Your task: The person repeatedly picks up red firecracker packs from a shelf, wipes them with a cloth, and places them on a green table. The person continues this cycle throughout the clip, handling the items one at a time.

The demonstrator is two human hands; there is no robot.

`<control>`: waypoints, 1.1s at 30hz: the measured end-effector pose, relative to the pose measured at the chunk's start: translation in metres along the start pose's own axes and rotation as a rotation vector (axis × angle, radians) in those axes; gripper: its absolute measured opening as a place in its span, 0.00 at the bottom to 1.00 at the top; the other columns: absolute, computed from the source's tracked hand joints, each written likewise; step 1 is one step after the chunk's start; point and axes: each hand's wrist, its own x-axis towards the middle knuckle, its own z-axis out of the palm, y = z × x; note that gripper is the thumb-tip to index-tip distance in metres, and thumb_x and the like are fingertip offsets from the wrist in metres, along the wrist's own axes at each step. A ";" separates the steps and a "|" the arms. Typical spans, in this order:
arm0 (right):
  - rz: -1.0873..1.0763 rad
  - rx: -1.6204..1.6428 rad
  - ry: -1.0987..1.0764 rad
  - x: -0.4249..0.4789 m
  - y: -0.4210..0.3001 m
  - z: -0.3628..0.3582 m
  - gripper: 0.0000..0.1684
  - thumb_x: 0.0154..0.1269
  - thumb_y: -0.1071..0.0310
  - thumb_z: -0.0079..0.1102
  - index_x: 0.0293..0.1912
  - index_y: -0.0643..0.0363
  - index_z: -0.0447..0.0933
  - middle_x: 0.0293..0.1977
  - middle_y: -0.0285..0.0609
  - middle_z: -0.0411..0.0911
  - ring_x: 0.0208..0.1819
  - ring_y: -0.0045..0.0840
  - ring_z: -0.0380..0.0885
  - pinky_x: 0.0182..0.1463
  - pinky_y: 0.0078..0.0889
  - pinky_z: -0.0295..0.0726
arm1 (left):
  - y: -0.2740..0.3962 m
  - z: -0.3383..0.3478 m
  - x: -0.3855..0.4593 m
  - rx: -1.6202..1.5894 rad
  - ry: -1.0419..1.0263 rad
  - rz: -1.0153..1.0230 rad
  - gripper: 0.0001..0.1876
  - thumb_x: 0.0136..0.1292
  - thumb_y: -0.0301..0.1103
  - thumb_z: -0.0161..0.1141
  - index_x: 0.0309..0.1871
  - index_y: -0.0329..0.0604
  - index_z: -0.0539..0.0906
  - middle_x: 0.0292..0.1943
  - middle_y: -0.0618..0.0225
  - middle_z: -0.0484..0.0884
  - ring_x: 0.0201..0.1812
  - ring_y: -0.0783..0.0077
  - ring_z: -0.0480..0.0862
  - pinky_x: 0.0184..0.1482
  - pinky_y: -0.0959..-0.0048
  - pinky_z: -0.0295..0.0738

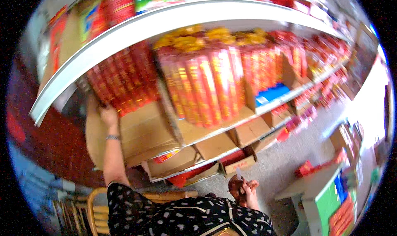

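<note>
My left arm reaches to the lower left of the shelf. My left hand (109,117) is at the left side of an open cardboard box (145,129), beside a row of long red packets (124,77) with gold print. Its fingers are blurred, so whether they grip a packet or the box wall is unclear. Close to my body, my right hand (250,191) is closed around a reddish-brown rounded object (235,186) with a pale tip pointing up; its exact kind is unclear. Right of the first box stand clear-wrapped red and gold tubes (198,90) with yellow tops.
A white shelf edge (186,11) curves above the boxes. Lower cardboard trays (217,144) sit beneath. A blue packet (273,94) lies further right. Behind my left side is a wooden chair (93,201); at the lower right stands a green-panelled counter (325,201) with red packets.
</note>
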 end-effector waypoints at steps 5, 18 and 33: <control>-0.069 -0.052 0.015 -0.030 -0.018 -0.026 0.09 0.67 0.68 0.52 0.38 0.52 0.60 0.31 0.29 0.61 0.33 0.15 0.61 0.38 0.19 0.68 | -0.058 -0.037 0.012 0.165 0.013 0.397 0.23 0.65 0.41 0.53 0.49 0.24 0.76 0.45 0.39 0.79 0.44 0.47 0.80 0.48 0.59 0.74; -0.309 0.021 0.364 -0.173 -0.043 -0.215 0.14 0.65 0.59 0.56 0.30 0.58 0.69 0.28 0.29 0.71 0.32 0.14 0.68 0.38 0.21 0.70 | 0.251 -0.224 -0.347 -1.366 0.100 0.448 0.25 0.68 0.44 0.53 0.55 0.27 0.70 0.47 0.45 0.79 0.47 0.57 0.80 0.52 0.63 0.74; -0.512 0.290 1.100 -0.397 -0.007 -0.411 0.14 0.64 0.60 0.55 0.43 0.58 0.73 0.37 0.31 0.72 0.38 0.14 0.70 0.43 0.20 0.71 | 0.418 -0.401 -0.915 -1.170 -2.500 0.550 0.14 0.69 0.33 0.51 0.53 0.34 0.70 0.39 0.55 0.80 0.34 0.70 0.82 0.36 0.74 0.79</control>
